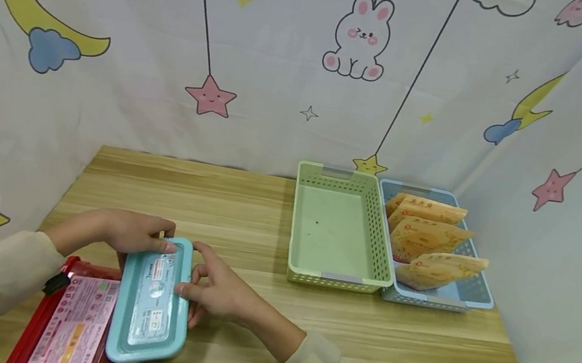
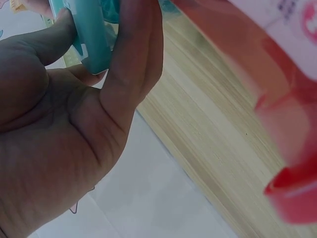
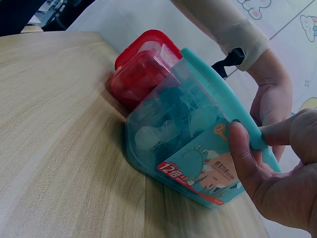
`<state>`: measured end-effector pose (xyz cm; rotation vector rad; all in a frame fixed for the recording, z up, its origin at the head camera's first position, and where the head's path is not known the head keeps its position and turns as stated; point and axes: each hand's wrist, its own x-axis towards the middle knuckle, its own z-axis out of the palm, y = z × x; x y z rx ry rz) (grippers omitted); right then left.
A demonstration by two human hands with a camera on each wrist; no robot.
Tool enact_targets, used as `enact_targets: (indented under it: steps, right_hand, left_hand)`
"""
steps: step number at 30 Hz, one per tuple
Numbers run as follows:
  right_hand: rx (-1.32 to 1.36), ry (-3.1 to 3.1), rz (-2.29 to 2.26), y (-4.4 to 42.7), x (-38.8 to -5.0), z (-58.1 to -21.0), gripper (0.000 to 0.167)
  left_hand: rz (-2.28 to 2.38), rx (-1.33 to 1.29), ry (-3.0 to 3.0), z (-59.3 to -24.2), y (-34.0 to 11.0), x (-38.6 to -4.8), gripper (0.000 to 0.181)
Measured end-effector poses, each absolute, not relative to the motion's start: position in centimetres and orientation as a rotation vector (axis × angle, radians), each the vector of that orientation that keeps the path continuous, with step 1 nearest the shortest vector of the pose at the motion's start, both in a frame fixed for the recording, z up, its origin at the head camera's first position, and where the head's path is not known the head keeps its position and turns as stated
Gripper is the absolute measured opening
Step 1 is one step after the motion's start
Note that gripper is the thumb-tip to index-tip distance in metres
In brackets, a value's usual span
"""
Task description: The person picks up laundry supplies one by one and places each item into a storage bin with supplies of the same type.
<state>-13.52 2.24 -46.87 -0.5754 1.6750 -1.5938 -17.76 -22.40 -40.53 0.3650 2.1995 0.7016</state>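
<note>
A clear plastic storage box with a turquoise lid [image 1: 155,299] stands on the table, with bagged pieces showing through its wall in the right wrist view. My left hand [image 1: 131,233] grips the lid's far end, thumb on one side and fingers on the other. At the lid's right edge my right hand [image 1: 221,288] pinches the rim between thumb and fingers. A printed card [image 3: 208,163] shows on the box's front. Directly left of it lies a red storage box [image 1: 74,325] with a pink label, partly hidden under my left forearm.
A light green basket [image 1: 325,231] stands at the back of the table, right of centre. Beside it, a blue basket [image 1: 470,292] holds several brown paper packets [image 1: 430,238]. Patterned cloth [image 1: 278,46] hangs behind the table and on both sides.
</note>
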Motion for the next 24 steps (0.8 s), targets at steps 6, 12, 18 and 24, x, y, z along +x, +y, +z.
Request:
enact_targets:
  steps: [6,12,18,24]
  right_hand:
    - [-0.577,1.67,-1.596,2.27,-13.5,-46.8,0.082]
    - [-0.536,1.686,-1.618,1.94,-13.08,-46.88,0.081]
    - [-0.483,1.729,-1.652,1.75,-12.69,-46.89,0.08]
    - [-0.462,1.769,-1.652,1.99,-12.61,-46.44,0.079]
  left_hand:
    - [0.72,0.359,2.191,-40.51,-22.4,-17.66,0.032]
    - [0.707,0.343,2.18,-40.81,-22.63,-17.66,0.031]
    - [0.694,0.357,2.181,-40.73,-22.71,-17.85,0.032]
    - [0.682,0.431,2.172,-40.34,-22.34,-18.37,0.028]
